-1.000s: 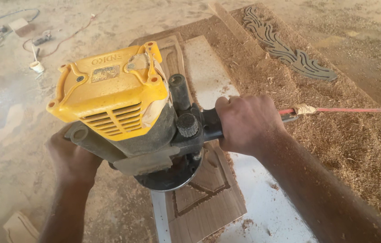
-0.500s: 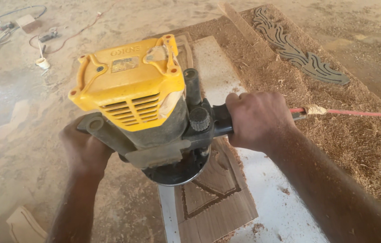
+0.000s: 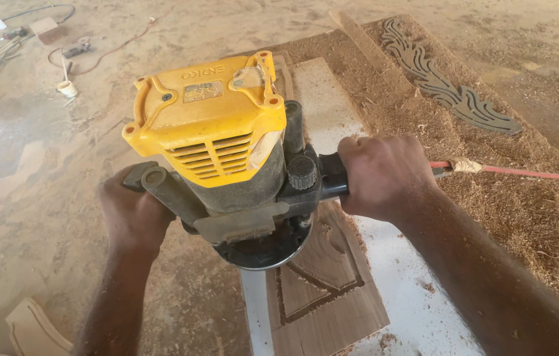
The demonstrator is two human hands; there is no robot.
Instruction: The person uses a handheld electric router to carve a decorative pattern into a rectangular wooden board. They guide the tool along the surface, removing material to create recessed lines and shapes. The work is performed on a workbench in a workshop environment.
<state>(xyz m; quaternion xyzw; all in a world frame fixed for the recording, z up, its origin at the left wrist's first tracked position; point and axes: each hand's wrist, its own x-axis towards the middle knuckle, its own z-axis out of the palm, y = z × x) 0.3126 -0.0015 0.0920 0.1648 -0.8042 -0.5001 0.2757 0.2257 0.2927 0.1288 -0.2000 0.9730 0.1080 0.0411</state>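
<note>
A yellow-topped plunge router (image 3: 220, 151) stands upright on a brown wooden panel (image 3: 332, 296) with grooved lines cut into it. My left hand (image 3: 131, 214) grips the router's left black handle. My right hand (image 3: 385, 175) is closed around its right black handle. The router's round base (image 3: 263, 247) rests on the panel's upper part and hides the cut beneath it. A red cord (image 3: 523, 173) runs off to the right from behind my right hand.
Thick sawdust (image 3: 523, 217) covers the board to the right. A carved scrollwork piece (image 3: 451, 89) lies at the back right. A white sheet (image 3: 418, 310) shows under the panel. Cables and small items (image 3: 62, 59) lie on the dusty floor at the back left. A curved wood offcut (image 3: 32, 326) sits bottom left.
The router and both hands sit a little farther right in the frame than before, and more of the grooved panel shows below the base. Both grips are unchanged.
</note>
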